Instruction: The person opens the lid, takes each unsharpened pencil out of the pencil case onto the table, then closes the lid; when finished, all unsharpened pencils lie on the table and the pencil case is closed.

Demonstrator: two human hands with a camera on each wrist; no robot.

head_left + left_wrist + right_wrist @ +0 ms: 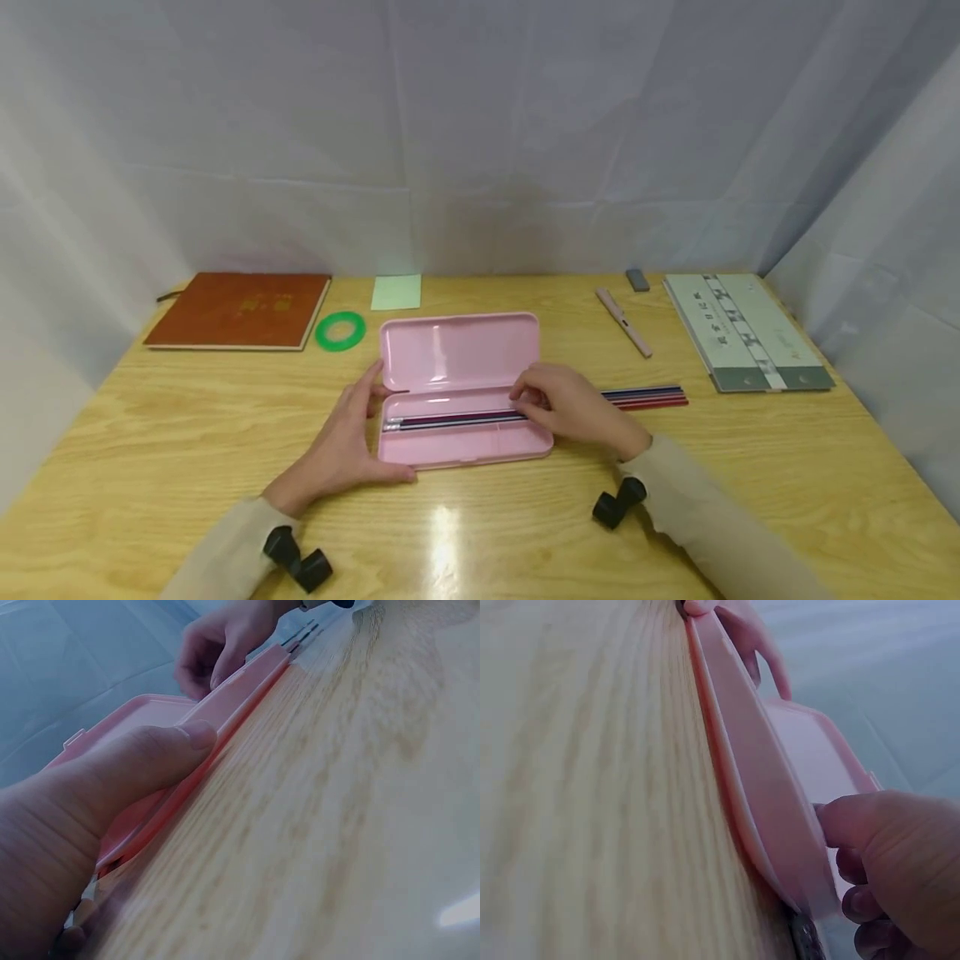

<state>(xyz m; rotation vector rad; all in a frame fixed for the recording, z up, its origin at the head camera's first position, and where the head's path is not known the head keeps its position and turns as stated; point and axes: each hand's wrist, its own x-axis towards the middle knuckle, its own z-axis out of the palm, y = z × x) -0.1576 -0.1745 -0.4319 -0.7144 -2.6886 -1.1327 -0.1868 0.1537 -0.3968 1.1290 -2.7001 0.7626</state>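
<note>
An open pink pencil case (459, 358) lies in the middle of the wooden table (187, 433), its lid tipped back. Several dark pencils (450, 420) lie lengthwise in its tray. My left hand (345, 442) holds the case's left end, thumb (150, 761) along the front rim (240, 690) and fingers at the far corner. My right hand (562, 404) is at the right end, fingers curled over the pencils' ends and thumb (847, 821) at the case wall (757, 787). More pencils (648, 396) lie on the table just right of that hand.
A brown notebook (240, 310), a green tape ring (340, 330) and a green sticky note (396, 292) lie at the back left. A pink pen (622, 321), a grey eraser (637, 280) and a pale booklet (750, 329) lie at the back right. White cloth walls enclose the table.
</note>
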